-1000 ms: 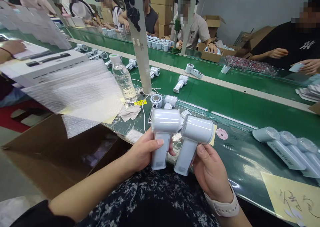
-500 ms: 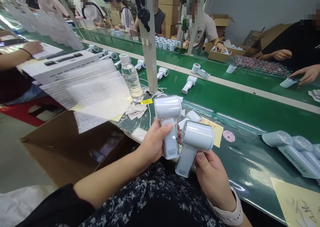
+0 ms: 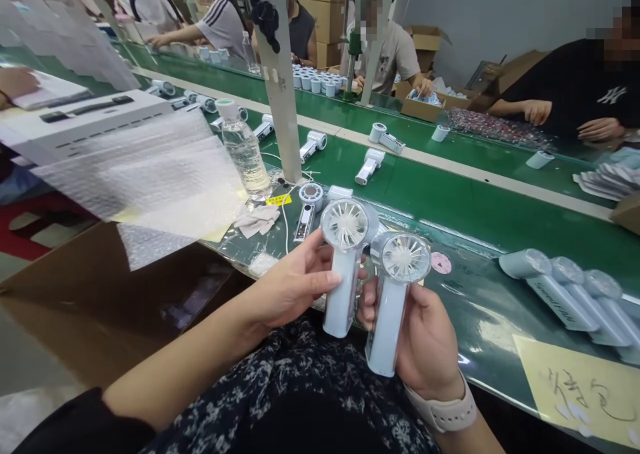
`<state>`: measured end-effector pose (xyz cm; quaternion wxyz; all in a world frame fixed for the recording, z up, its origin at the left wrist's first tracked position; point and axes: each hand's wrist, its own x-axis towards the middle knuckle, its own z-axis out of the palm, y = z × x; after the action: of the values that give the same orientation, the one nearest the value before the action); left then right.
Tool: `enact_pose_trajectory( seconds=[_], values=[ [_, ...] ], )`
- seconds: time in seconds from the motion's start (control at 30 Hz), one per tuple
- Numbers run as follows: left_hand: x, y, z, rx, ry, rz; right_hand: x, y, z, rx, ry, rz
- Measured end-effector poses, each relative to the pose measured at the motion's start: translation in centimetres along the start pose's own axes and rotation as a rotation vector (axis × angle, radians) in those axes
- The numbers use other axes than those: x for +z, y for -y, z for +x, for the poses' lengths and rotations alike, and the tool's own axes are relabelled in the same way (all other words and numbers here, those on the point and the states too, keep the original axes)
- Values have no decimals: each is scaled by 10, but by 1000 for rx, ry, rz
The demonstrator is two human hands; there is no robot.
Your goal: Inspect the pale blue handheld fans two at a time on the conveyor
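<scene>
Where the left hand (image 3: 293,284) grips, one fan (image 3: 346,257) is part-hidden

The left hand (image 3: 293,284) and right hand (image 3: 429,337) hold fans (image 3: 343,271).

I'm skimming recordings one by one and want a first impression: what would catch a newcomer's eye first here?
Probably the pale handheld fan in the left hand and its twin in the right hand, finned faces toward the camera at centre. Next, perhaps, the long green surface behind them, and the row of similar fans at right.
</scene>
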<state>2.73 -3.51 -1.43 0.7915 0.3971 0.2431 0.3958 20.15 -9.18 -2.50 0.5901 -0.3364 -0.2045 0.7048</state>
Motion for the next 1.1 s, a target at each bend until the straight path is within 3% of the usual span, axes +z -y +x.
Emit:
enact_pose_trajectory(
  seconds=[0.2,0.33,0.47,0.73,0.87,1.1],
  values=[
    [3,0,4,-11,57,55,1,3,-5,-125,40,34],
    [7,7,5,51,-50,124,-1,5,-7,-162,21,30],
    [12,9,6,7,-138,86,-5,6,-5,-200,-137,50],
    [12,25,17,-108,-235,21,-1,-2,1,-116,-299,-28],
    [12,30,20,-159,-283,-57,2,-5,3,-79,-319,-57],
    [26,23,14,-83,-168,-190,2,-10,5,-16,-329,-13]
  ],
)
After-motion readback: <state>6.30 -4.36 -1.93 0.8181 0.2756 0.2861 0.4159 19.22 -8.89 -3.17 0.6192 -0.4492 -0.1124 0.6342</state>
